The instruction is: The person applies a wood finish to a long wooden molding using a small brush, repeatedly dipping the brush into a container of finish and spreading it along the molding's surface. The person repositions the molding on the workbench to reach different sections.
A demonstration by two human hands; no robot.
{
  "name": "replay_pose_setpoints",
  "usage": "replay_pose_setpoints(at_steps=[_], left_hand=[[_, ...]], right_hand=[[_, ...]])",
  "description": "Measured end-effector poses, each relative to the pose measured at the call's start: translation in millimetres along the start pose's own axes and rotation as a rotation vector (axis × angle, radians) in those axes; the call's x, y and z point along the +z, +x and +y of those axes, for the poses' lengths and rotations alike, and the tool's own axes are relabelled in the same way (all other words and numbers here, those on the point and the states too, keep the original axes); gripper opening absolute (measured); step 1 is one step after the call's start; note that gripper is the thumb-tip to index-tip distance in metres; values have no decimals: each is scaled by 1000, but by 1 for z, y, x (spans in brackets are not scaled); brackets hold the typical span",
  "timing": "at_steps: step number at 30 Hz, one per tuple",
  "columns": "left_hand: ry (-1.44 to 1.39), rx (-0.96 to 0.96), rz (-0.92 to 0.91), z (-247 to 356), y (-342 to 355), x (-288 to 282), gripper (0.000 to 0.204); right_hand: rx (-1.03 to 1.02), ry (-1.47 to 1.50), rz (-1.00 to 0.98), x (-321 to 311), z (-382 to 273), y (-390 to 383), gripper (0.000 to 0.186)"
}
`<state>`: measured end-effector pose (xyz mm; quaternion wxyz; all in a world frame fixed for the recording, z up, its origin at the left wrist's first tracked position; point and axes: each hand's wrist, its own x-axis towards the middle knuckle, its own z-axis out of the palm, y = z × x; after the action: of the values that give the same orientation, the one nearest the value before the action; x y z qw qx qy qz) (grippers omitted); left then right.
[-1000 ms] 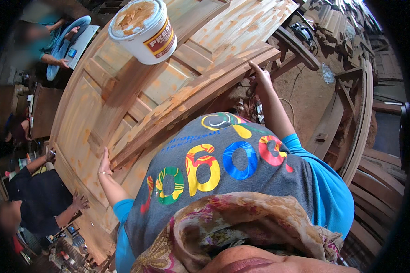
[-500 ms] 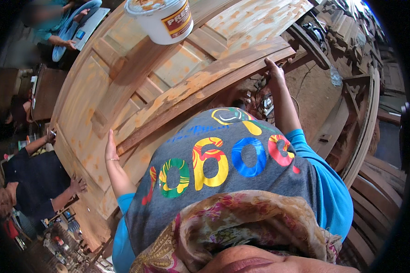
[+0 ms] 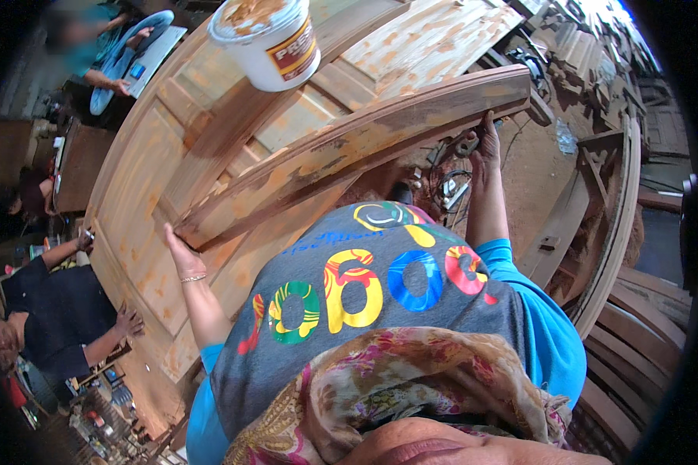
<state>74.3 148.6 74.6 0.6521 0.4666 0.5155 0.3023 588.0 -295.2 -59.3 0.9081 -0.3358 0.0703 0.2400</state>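
A long brown wooden board [image 3: 349, 159] with orange filler smears spans the space in front of me, its right end farther away. My left hand [image 3: 183, 254] holds its near left end, with the fingers partly hidden behind the wood. Beneath the right end, my right hand [image 3: 485, 147] grips the lower edge, thumb up against it. Under the board lies a large panelled wooden door [image 3: 143, 163], patched with the same orange filler. A white bucket [image 3: 270, 66] of orange-brown paste stands on the door's far part.
At the left, another person [image 3: 58, 314] rests a hand on the door's edge. A second person [image 3: 105, 66] sits at the far left. Cables [image 3: 456, 188] lie on the floor beyond my right side. Curved wooden pieces [image 3: 616, 387] and stacked timber [image 3: 578, 58] fill the right.
The board has been lifted and turned, so its broad smeared face shows more. Its right end has shifted right. My left hand has moved left and slightly down with its end.
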Motion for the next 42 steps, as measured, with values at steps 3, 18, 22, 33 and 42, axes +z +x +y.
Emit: replay_pose_setpoints(at_steps=[3,18,22,33,42], left_hand=[[-261,162,177,-7,-7,48,84],[-534,243,127,0,35,93,87],[-445,134,41,16,11,164,91],[-189,-418,-939,-27,-100,371,103],[-106,-216,-969,-21,-88,422,68]], right_hand=[[-113,98,-52,3,-21,18,44],[-316,372,-344,-12,-93,-20,50],[-672,98,103,15,-140,-85,50],[-1355,-739,530,110,-446,-265,69],[-1292,-1284,846,130,-488,-290,60]])
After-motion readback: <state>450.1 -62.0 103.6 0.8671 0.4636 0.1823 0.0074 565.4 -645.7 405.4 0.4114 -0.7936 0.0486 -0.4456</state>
